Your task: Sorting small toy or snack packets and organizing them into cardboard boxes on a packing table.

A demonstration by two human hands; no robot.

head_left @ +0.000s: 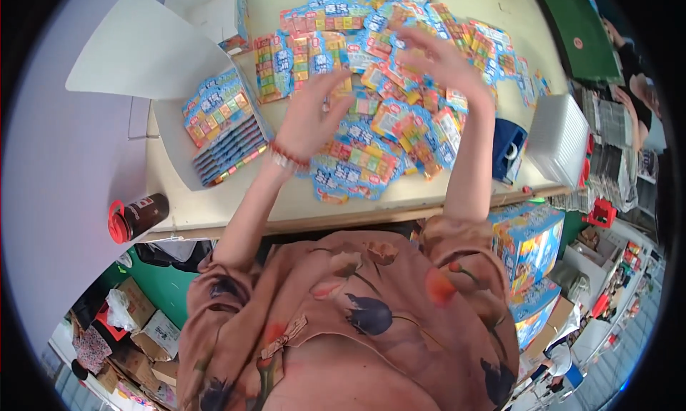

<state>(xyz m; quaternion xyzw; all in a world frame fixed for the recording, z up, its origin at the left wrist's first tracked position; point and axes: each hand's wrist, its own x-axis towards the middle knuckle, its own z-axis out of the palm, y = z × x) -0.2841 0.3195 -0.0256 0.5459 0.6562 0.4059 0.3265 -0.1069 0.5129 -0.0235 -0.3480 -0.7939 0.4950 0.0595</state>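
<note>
A loose heap of flat blue-edged packs (pixel 350 169) with rows of coloured squares covers the middle of the table (pixel 286 209). My left hand (pixel 311 117) hovers over the heap's left part, thumb and fingers apart, holding nothing; a reddish bead bracelet circles its wrist. Above the heap's far right side is my right hand (pixel 446 67), fingers spread and slightly blurred, with nothing seen in its grip. To the left, a white carton (pixel 166 143) stands with its lid (pixel 118 50) raised. Inside it, similar packs (pixel 227 154) are stacked in an overlapping row.
A dark bottle with a red lid (pixel 139 217) lies near the left front edge. A navy item (pixel 508 150) and a stack of white plastic trays (pixel 559 141) stand at the right. Printed cartons (pixel 529 236) are piled below the table's right edge. Another person (pixel 632 97) is at far right.
</note>
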